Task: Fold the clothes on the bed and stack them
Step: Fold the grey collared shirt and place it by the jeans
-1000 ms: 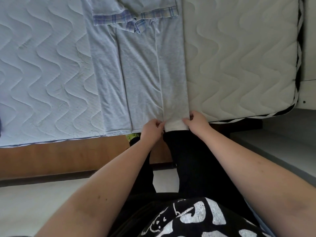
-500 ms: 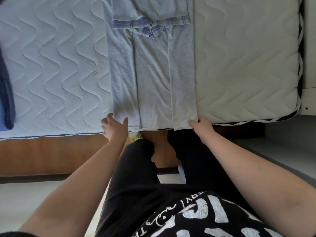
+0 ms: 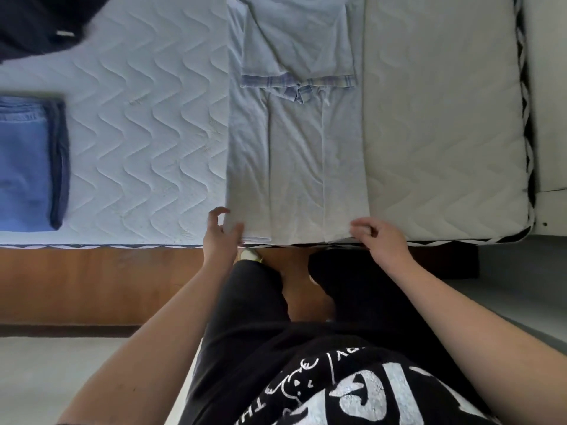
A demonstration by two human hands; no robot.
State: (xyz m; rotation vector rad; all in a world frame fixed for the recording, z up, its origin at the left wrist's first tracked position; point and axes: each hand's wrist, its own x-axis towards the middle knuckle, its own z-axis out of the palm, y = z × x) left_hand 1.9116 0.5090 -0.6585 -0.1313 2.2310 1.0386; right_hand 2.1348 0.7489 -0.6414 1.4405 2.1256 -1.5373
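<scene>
A light grey T-shirt [image 3: 294, 161] with plaid-trimmed sleeves lies flat on the white quilted mattress [image 3: 445, 133], its sides folded in to a long strip that reaches the near edge. My left hand [image 3: 222, 237] pinches the shirt's near left hem corner. At the near right hem corner, my right hand [image 3: 379, 237] has its fingers curled on the cloth. A folded blue garment [image 3: 27, 167] lies on the mattress at the far left.
A dark garment [image 3: 36, 23] lies at the top left corner of the mattress. The wooden bed frame [image 3: 101, 283] runs below the mattress edge. My legs in black trousers stand against the bed. A white wall or cabinet [image 3: 549, 93] borders the right side.
My left hand has moved from the middle of the hem out to the left corner. The view has shifted, bringing the blue folded garment and dark garment into sight.
</scene>
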